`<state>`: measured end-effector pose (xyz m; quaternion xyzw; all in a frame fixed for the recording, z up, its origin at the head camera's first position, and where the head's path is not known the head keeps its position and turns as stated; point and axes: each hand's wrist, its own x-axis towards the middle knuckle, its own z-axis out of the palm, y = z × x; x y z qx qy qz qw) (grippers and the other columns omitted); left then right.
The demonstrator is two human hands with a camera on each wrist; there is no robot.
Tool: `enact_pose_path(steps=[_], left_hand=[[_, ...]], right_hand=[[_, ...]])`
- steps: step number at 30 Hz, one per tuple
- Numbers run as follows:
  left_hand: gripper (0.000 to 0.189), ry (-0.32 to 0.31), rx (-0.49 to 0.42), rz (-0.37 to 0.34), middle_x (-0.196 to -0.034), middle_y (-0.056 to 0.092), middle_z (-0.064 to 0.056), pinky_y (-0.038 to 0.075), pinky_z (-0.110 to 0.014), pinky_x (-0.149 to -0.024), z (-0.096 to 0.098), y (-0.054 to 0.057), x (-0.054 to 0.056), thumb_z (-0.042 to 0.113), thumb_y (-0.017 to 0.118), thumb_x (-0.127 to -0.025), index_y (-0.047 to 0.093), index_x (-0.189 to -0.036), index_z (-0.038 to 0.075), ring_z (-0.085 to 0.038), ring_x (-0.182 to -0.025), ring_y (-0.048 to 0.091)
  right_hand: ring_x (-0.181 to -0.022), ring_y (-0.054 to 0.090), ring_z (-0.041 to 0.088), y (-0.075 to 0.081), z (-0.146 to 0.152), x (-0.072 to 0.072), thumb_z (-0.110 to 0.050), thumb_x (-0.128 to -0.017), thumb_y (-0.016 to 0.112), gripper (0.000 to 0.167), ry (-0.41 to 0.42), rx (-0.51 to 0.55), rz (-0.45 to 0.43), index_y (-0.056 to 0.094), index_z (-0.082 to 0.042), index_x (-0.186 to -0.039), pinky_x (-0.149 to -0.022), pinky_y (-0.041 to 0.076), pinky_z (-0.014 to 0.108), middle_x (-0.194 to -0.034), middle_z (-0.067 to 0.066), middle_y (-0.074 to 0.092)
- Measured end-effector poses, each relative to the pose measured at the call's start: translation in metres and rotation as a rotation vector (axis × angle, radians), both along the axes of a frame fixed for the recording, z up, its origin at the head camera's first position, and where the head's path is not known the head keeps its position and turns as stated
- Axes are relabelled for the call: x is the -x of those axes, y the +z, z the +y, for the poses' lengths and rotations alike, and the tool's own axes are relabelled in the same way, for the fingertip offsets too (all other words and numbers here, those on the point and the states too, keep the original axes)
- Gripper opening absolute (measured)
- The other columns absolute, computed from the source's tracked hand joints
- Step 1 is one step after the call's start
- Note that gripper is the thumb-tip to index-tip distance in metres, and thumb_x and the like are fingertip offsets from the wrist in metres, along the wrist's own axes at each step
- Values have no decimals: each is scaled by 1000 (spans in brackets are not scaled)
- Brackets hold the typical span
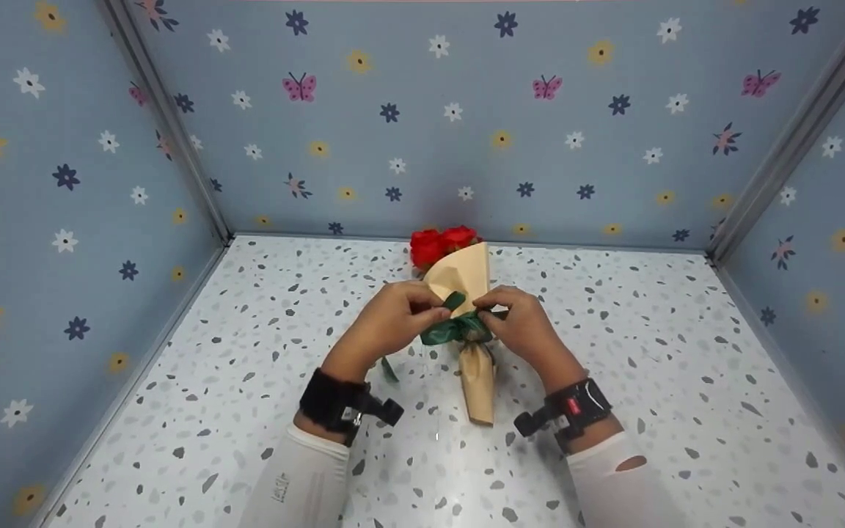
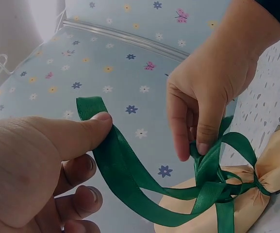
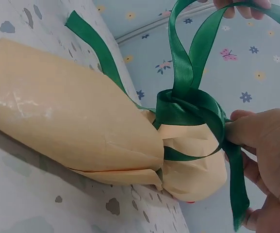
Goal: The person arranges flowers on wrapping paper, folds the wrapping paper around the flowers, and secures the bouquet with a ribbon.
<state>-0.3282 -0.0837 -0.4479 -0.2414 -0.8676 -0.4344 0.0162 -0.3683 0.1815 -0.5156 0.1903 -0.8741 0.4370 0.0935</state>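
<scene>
A bouquet of red roses (image 1: 428, 248) lies wrapped in tan paper (image 1: 477, 381), blooms toward the back wall. Around its gathered waist runs a green satin ribbon (image 3: 183, 109) with a loose knot. My left hand (image 1: 393, 315) pinches a raised loop of this ribbon between thumb and forefinger, drawn out to the left of the knot. On the other side, my right hand (image 1: 529, 326) pinches the ribbon close to the knot, a short end hanging below its fingers in the right wrist view. One ribbon tail (image 3: 93, 43) trails loose over the paper's left side.
The bouquet rests on a white speckled tabletop (image 1: 261, 411). Blue flowered panels stand at the back (image 1: 422, 117), left (image 1: 100, 242) and right (image 1: 818, 279). Each wrist wears a black strap with a small camera arm.
</scene>
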Motion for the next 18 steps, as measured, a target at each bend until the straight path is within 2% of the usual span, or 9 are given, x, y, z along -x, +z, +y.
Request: enact_pose_path(steps=[4, 9, 14, 18], left_hand=[[13, 10, 10, -9, -102, 75, -3, 54, -33, -81, -1, 0, 0, 23, 81, -107, 89, -105, 12, -14, -89, 62], [13, 84, 88, -36, -100, 73, -1, 52, -34, -78, -6, 0, 3, 25, 81, -107, 88, -103, 14, -15, -86, 62], [18, 158, 188, -109, -89, 71, 0, 49, -35, -72, -15, -3, 7, 28, 80, -108, 85, -99, 14, -16, -78, 60], [20, 176, 241, -169, -86, 72, 1, 50, -35, -71, -18, -8, 10, 30, 80, -108, 84, -98, 14, -16, -78, 61]], right_hand=[[-113, 78, 26, 2, 5, 1, -7, -101, 86, 17, -25, 14, -14, 88, -6, -118, -97, 65, 43, -116, 7, 84], [-107, 77, 28, 4, 20, 6, -14, -106, 82, 14, -69, 47, -77, 89, -7, -117, -90, 56, 39, -116, 11, 86], [-105, 77, 25, -1, 36, 13, -14, -110, 77, 17, -130, 56, -148, 87, -7, -122, -87, 60, 32, -117, 16, 85], [-106, 78, 25, -7, 46, 18, -14, -111, 75, 21, -145, 50, -224, 85, -2, -124, -86, 61, 30, -120, 17, 84]])
